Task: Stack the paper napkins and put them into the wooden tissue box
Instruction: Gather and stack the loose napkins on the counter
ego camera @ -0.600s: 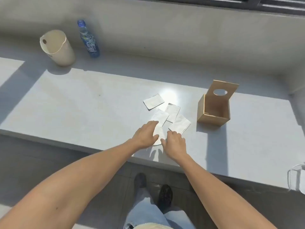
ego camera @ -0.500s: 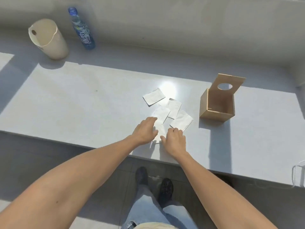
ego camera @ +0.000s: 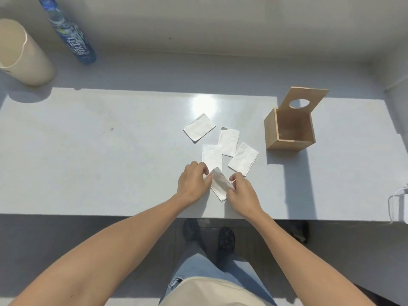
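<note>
5 paper napkins show on the pale counter [ego camera: 88, 151], all left of the wooden tissue box [ego camera: 289, 133], which stands with its holed lid [ego camera: 305, 102] tipped up and its inside bare, as far as can be seen. 4 napkins lie flat: the farthest napkin [ego camera: 199, 130] sits well left of the box, the middle napkin [ego camera: 229, 141] and the right napkin [ego camera: 243, 159] lie nearer the box, and the long napkin [ego camera: 212, 157] lies left of those 2, its near end at the hands. The lifted napkin [ego camera: 219, 184], nearest the counter's front edge, is pinched between both hands.

Judging by this, the gathering step has only begun: 1 napkin is being picked up and nothing is in the box. The next move likely calls for laying it squarely on a neighbour, edges matched.

Both forearms reach forward from below. The left hand [ego camera: 193, 184] curls narrow, fingertips on the napkin's left edge; the right hand [ego camera: 241, 192] grips the right edge with thumb and fingers closed on it.
</note>
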